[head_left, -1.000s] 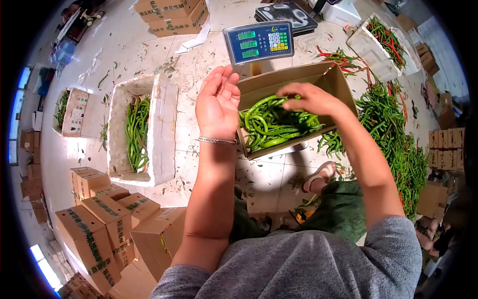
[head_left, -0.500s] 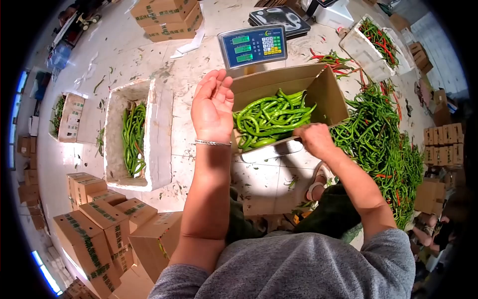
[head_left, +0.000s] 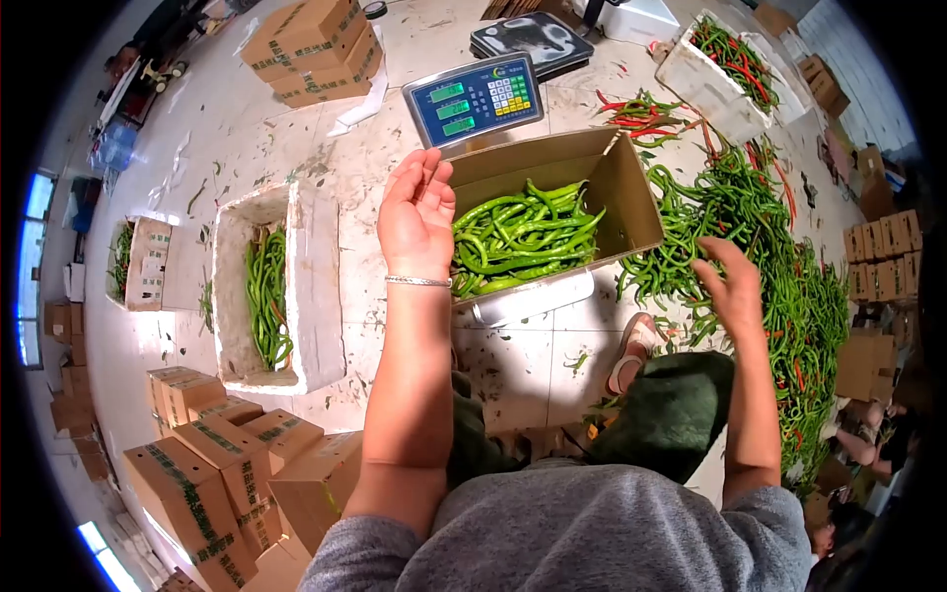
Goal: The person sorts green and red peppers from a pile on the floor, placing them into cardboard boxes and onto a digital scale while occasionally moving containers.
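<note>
Long green chili peppers (head_left: pixel 528 235) lie heaped inside an open cardboard box (head_left: pixel 631 202), which stands on a scale with a white edge (head_left: pixel 538 301). Beside the box's left end, my left hand (head_left: pixel 418 219) is raised palm up, its fingers loosely extended and nothing in them. On the right, my right hand (head_left: pixel 735 291) is over the near edge of a big pile of green chili peppers (head_left: pixel 789 286), fingers apart and empty. A few red chilies are mixed into that pile. The scale's display (head_left: pixel 473 99) stands behind the box with lit green readouts.
To the left is a white foam box (head_left: pixel 318 286) with green chilies, and a smaller box (head_left: pixel 148 261) farther left. Closed cartons (head_left: pixel 202 464) are stacked at lower left, others (head_left: pixel 311 49) at the back. Another foam box (head_left: pixel 695 84) holds red and green chilies. A person (head_left: pixel 858 439) is at far right.
My right hand has left the box's near right edge and moved right to the pile, its fingers opening. My left hand keeps its raised pose. The view has shifted slightly.
</note>
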Tool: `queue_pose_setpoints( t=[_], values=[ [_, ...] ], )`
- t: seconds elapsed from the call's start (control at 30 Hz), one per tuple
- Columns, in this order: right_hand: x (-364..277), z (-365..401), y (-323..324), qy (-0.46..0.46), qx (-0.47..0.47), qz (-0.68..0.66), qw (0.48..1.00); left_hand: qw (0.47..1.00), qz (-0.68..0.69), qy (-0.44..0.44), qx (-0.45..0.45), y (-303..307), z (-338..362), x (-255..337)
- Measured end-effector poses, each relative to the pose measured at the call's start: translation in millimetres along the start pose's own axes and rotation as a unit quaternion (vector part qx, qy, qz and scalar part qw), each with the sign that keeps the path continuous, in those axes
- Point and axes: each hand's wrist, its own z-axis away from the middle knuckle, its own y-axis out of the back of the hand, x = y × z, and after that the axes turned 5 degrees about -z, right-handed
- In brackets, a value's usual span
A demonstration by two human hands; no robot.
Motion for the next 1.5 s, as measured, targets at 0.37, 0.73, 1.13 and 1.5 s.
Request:
queue_pose_setpoints(
  t=[0.37, 0.73, 1.13, 1.5],
  values=[
    [182, 304, -45, -0.618, -0.339, -0.222, 0.674, 0.892, -0.172, 0.177, -0.378, -64, 50, -94],
    [161, 267, -11, -0.408, -0.557, -0.312, 0.652, 0.699, -0.410, 0.338, -0.479, -51, 107, -187],
    [390, 125, -78, -0.337, 0.094, -0.416, 0.839, 0.738, -0.506, 0.399, -0.201, -36, 100, -320],
    [431, 107, -177, -0.474, 0.109, -0.593, 0.642, 0.674, -0.689, -0.152, -0.219, -88, -88, -561]
  ],
)
